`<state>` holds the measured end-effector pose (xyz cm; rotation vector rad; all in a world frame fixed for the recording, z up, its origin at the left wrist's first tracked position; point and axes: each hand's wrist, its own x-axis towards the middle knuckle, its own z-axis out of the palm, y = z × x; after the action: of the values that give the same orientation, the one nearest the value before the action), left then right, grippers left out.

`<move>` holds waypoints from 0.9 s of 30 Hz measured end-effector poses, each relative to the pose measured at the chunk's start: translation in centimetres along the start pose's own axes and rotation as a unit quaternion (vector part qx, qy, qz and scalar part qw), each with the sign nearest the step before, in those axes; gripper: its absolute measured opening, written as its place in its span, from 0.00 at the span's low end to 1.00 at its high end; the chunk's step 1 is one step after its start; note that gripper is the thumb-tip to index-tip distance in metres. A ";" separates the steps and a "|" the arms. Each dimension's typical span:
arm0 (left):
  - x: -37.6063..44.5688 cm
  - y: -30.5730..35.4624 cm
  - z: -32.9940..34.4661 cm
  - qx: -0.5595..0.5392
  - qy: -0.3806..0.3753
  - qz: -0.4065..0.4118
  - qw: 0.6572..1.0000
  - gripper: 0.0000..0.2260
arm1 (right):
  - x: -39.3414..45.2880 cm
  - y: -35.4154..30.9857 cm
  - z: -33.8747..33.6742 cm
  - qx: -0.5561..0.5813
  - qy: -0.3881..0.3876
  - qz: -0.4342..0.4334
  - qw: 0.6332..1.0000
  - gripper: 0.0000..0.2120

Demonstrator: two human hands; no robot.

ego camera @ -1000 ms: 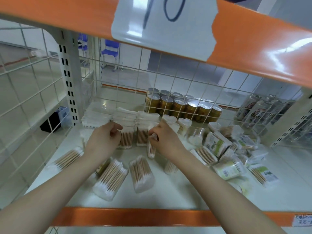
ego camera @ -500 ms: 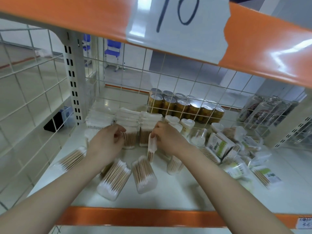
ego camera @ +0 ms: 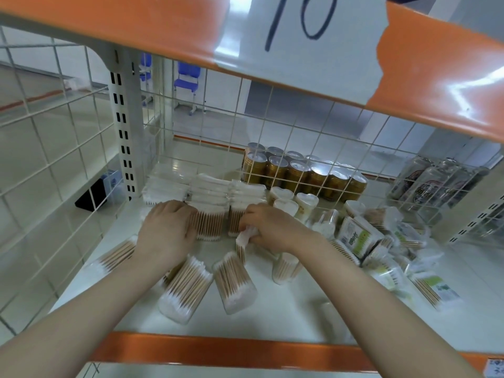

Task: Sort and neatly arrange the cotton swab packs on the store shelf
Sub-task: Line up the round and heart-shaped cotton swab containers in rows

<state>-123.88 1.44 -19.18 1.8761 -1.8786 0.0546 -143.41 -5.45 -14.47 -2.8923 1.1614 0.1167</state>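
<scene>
Head view. Shelf [ego camera: 286, 317]: white deck, orange front lip. Stacked swab packs [ego camera: 210, 203] in rows at back left. Left hand [ego camera: 166, 233]: palm down, fingers pressed against the stack front, nothing enclosed. Right hand [ego camera: 272, 227]: clenched around one swab pack [ego camera: 241, 248], held just before the stack. Loose packs [ego camera: 188, 290] lie near the front. Green-labelled packs [ego camera: 357, 237] heaped right. Cans [ego camera: 300, 173] behind wire grid.

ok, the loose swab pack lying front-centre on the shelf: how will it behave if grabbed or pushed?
The swab pack looks like thin clear film over wooden sticks, so probably light and stiff lengthwise. The film looks glossy, so maybe slippery. Lying flat on the shelf, it would likely slide rather than tip.
</scene>
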 end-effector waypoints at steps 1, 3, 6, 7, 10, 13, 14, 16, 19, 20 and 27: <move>0.1 0.0 0.0 0.010 -0.007 0.006 1.000 0.20 | 0.1 0.1 0.0 -0.004 -0.004 0.003 1.000 0.14; 0.2 0.0 -0.2 0.028 -0.018 0.020 0.999 0.20 | 0.3 0.3 0.1 -0.010 -0.007 0.017 1.000 0.13; 0.5 -0.2 -0.1 0.047 -0.038 0.030 0.998 0.21 | 0.6 0.5 0.3 -0.016 0.005 0.041 0.999 0.11; 0.6 0.0 -0.1 0.048 -0.047 0.028 0.997 0.22 | 0.7 0.5 0.4 -0.018 0.011 0.046 0.999 0.11; 0.9 0.4 0.0 0.080 -0.076 0.029 0.994 0.24 | 1.1 0.6 0.7 -0.028 0.026 0.058 0.998 0.12; 1.6 0.7 0.0 0.117 -0.109 0.037 0.986 0.23 | 1.4 0.6 0.9 -0.040 0.043 0.068 0.996 0.12; 1.8 0.9 0.1 0.125 -0.114 0.042 0.985 0.24 | 1.5 0.6 0.9 -0.044 0.050 0.069 0.995 0.12; 2.0 1.0 0.2 0.136 -0.127 0.049 0.981 0.24 | 1.5 0.7 1.1 -0.056 0.065 0.070 0.994 0.13; 2.2 1.1 0.4 0.142 -0.133 0.055 0.979 0.24 | 1.5 0.9 1.3 -0.066 0.068 0.073 0.993 0.15; 2.3 1.1 0.4 0.141 -0.135 0.053 0.979 0.24 | 1.5 0.9 1.3 -0.065 0.065 0.073 0.993 0.16; 2.4 1.2 0.7 0.111 -0.131 0.042 0.984 0.24 | 1.9 0.3 2.2 -0.090 0.077 0.069 0.991 0.21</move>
<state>-125.08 -0.93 -18.61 2.0327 -2.2078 0.0473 -142.41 -6.83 -16.81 -3.0182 1.4489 0.0009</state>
